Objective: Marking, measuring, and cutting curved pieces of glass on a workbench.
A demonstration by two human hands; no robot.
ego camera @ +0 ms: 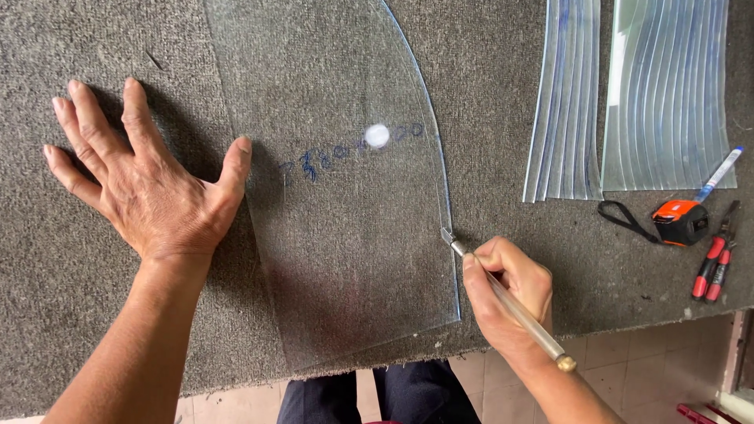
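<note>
The glass pane [345, 228], curved along its right edge, lies flat on the carpeted desk [487, 94], its lower end near the front edge. The cutter [503, 302] head sits on the pane's right edge, partway down the curve, so scoring appears to be the step in hand; continuing it would call for steady pressure along the curve. The right hand [510, 294] is closed around the cutter like a pen, while the left hand [149, 177] lies fully open, fingers spread, palm on the desk, thumb touching the pane's left edge.

Right hand [509, 289] holds glass cutter [506, 302] at curved glass pane [345, 196] edge; left hand [149, 180] flat on carpet [78, 314].
</note>
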